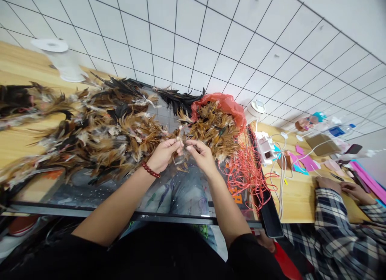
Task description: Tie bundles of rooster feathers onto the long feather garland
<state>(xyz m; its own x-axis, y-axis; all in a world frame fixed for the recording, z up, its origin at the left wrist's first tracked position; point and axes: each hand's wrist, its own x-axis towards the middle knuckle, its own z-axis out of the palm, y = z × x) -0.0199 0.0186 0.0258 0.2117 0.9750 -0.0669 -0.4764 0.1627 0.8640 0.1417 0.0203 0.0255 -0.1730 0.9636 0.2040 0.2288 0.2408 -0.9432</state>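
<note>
My left hand (164,154), with a red bead bracelet at the wrist, is closed in a pinch at the middle of the table. A small pale feather (180,134) shows at its fingertips. Close beside it, my right hand (202,154) has thumb and forefinger bent together; what lies between them is too small to make out. Left of the hands spreads a big heap of brown and black feathers (120,135). Just beyond the right hand, more brown feathers (215,127) fill a red plastic bag (230,105).
Tangled red string (247,171) lies right of my hands, beside a black tray edge (269,215). White cables and a power strip (265,149) follow. A co-worker's plaid sleeve (328,207) is at far right. A white spool (64,61) stands at back left, near the tiled wall.
</note>
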